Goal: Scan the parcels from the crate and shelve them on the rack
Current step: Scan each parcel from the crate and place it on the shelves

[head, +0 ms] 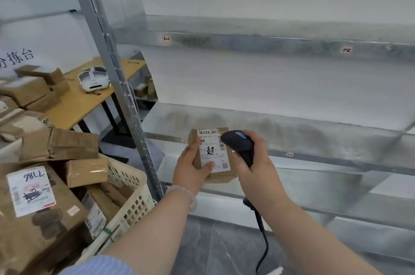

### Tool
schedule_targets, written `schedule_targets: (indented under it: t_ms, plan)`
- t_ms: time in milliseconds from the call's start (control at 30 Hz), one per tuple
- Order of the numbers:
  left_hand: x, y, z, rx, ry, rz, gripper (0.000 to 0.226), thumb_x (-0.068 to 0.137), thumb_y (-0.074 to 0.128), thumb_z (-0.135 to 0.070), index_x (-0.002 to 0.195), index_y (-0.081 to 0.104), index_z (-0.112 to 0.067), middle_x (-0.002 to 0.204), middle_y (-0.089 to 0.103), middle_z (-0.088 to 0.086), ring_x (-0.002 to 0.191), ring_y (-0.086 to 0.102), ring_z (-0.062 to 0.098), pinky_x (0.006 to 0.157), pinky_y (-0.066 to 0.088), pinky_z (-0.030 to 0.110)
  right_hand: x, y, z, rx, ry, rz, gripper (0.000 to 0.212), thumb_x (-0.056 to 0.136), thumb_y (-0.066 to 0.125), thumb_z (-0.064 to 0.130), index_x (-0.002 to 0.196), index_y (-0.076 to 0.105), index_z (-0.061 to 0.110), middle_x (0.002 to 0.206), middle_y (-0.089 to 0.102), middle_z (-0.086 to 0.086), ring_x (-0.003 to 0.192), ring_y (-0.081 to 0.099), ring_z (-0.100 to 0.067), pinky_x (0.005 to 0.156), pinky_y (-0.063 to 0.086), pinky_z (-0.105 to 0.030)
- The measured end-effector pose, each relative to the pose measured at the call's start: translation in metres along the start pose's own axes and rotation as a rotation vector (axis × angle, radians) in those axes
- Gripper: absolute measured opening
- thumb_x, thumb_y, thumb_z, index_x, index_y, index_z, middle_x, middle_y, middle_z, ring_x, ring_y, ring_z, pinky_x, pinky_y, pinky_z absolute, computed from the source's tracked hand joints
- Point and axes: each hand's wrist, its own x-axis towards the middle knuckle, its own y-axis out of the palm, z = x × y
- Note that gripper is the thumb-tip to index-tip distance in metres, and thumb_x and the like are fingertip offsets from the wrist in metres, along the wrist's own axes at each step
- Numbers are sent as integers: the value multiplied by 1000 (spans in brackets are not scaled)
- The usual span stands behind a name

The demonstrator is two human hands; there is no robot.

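Left hand (190,169): gripped parcel (224,170), thumb on label (212,149), before rack (292,122).
Right hand (253,162): clenched round scanner (240,142), aimed at label, before rack.
Crate (132,187): left of rack, heaped.
Risk: misread looked likely, thumb covering label's foot, scanner crowding it.

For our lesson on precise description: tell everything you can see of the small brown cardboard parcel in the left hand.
The small brown cardboard parcel is a flat rectangular box. A white shipping label covers most of its top face, with barcodes, a QR code and a handwritten black character. The left hand grips it from the left, thumb on the label, holding it in the air before the grey metal rack. The black handheld scanner in the right hand points at its upper right corner.
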Motion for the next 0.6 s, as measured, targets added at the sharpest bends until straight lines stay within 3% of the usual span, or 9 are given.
schedule_targets:
  t_ms: [200,300,333,433,500,533,600]
  plan:
    - [4,-21,-40,2,97,-7,80,88,75,-22,148,33,-51,150,41,-13,133,44,11,110,38,25,-10,-6,44,5,-70,-38,41,96,55,30,122,38,57,101,62,23,82,60,-7,66,45,-27]
    - [6,-30,-53,14,172,-33,79,87,76,-22,149,33,-48,147,42,-12,127,44,6,96,34,3,-16,-7,59,-5,-107,-36,42,96,54,31,124,36,56,108,60,27,85,60,-5,68,47,-28]
    - [6,-33,-57,9,199,-38,80,87,76,-22,149,33,-48,147,42,-12,127,43,5,96,35,3,-18,-7,63,-5,-115,-36,41,96,53,32,124,35,56,108,58,29,85,60,-3,68,46,-27]
    - [7,-41,-67,-42,233,-31,79,88,75,-20,146,33,-52,145,42,-8,130,46,11,107,47,33,-21,-7,75,4,-144,-48,37,97,52,37,124,34,56,105,55,36,84,57,4,64,42,-20]
    - [8,-44,-72,-75,238,-20,79,88,75,-18,148,34,-49,143,41,-6,129,48,14,103,51,39,-22,-8,82,13,-154,-54,36,98,51,37,122,33,57,100,57,31,75,57,3,61,42,-20]
    - [9,-45,-74,-66,246,-21,79,89,74,-18,149,33,-48,144,41,-6,129,47,13,104,49,33,-22,-9,86,17,-159,-55,36,98,51,37,123,33,57,98,58,27,72,57,1,61,43,-21]
    - [11,-46,-77,-5,267,-32,79,89,74,-21,150,31,-46,144,40,-10,129,43,6,98,39,7,-23,-9,92,18,-172,-60,36,98,51,37,123,33,56,100,59,22,73,58,-2,63,45,-23]
